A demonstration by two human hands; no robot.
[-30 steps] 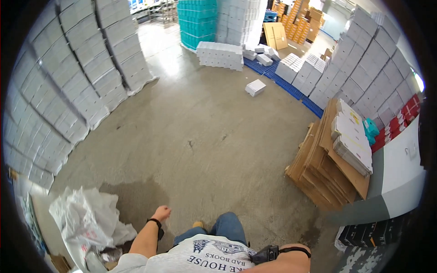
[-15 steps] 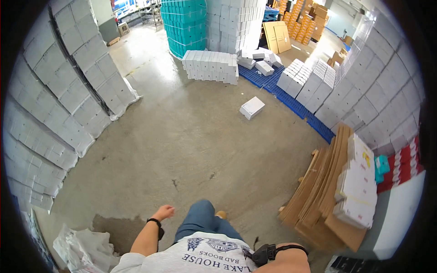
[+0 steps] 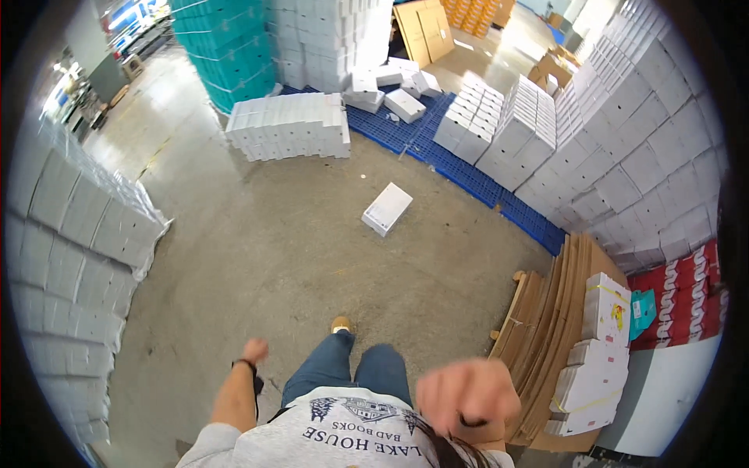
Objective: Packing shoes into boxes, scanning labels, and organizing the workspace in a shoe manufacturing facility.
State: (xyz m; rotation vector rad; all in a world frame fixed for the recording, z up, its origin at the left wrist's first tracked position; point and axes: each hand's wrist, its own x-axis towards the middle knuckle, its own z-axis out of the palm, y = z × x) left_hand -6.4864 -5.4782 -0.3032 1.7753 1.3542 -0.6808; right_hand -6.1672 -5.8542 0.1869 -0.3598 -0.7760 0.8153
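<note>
My left hand [image 3: 256, 350] hangs beside my left thigh over the concrete floor, a dark band on its wrist. Its fingers look loosely curled, and I see nothing in them. Raised close in front of my body at the lower right, my right hand [image 3: 466, 396] is smeared by motion; its fingers are bent in, with no object showing. Neither hand touches anything. Ahead of me on the floor lies a single white box [image 3: 388, 209], out of reach of both hands.
A blue pallet [image 3: 449, 160] carries loose white boxes [image 3: 406, 105] and neat stacks. A low row of white boxes [image 3: 290, 129] stands before a wrapped teal stack [image 3: 226, 54]. Flattened cardboard [image 3: 550, 327] leans at right. Wrapped white stacks [image 3: 70, 312] line the left.
My view has turned rightward and moved forward, so the white box looks nearer. My right hand has come up into view. My left leg is now forward.
</note>
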